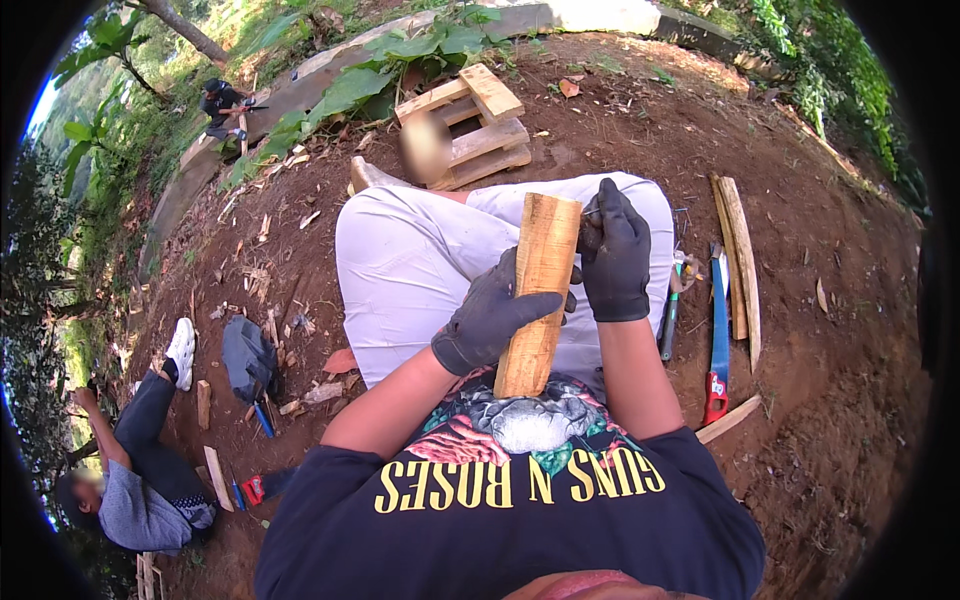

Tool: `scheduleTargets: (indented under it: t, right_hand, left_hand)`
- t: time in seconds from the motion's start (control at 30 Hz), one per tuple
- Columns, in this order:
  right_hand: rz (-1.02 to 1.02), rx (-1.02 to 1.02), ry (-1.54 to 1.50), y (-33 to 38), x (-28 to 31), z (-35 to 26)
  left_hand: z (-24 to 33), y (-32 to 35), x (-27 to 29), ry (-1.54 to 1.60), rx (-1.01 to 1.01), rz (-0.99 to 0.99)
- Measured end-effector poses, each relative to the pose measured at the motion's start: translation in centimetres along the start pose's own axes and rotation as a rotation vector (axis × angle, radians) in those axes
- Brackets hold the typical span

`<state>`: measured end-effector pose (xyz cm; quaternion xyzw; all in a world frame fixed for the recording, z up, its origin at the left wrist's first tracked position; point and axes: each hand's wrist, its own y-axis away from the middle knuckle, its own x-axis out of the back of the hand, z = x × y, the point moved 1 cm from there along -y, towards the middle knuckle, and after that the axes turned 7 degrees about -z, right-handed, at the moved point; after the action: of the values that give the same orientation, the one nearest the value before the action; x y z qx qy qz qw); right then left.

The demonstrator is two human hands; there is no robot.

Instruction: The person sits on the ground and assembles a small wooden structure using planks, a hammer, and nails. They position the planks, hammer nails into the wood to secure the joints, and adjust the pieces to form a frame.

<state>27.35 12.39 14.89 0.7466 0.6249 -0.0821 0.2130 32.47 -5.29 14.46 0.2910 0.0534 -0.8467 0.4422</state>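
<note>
Across the seated person's lap stands one wooden block (540, 290), a pale, long piece held nearly upright, its lower end against the dark printed shirt (510, 500) and its upper end over the light trousers (420, 265). Both hands wear dark gloves. One left hand (492, 318) wraps around the block's middle from its left side, fingers curled tight across the front face. One right hand (612, 262) sits just beside the block's upper right edge, closed around a thin pointed tool (592, 211) whose tip meets the block's top corner; what kind of tool it is cannot be told.

Right of the block, on the bare red earth, lie one blue-bladed handsaw with a red handle (718, 345), two long wooden slats (738, 260) side by side beyond it, and one more thin strip of wood (730, 418) near the saw's handle. A dark-handled tool (668, 325) lies between the block and the saw.

Beyond the block, past the knees, sits one small wooden pallet (475, 120). Left of the block lie one dark grey bag (245, 355) and scattered wood chips. Two other people are in view: one sitting far left of the block in a grey top (140, 500), one crouched far off at the upper left (222, 105).
</note>
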Motion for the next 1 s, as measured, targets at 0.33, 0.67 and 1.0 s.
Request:
scheduleTargets:
  t: [0.33, 0.67, 1.0]
  right_hand:
    - [-0.211, 0.912, 1.443, 0.7, -1.4, -1.7]
    - [-0.057, 0.328, 0.846, 2.7, -1.6, -0.2]
    - [-0.525, 0.73, 1.129, 7.4, -2.5, 1.6]
  left_hand:
    - [-0.3, -1.0, 0.3, -0.351, 0.061, 0.093]
    - [0.2, -2.7, 3.9, 0.108, -0.037, 0.249]
    - [1.9, -3.2, 4.5, 0.344, 0.001, 0.385]
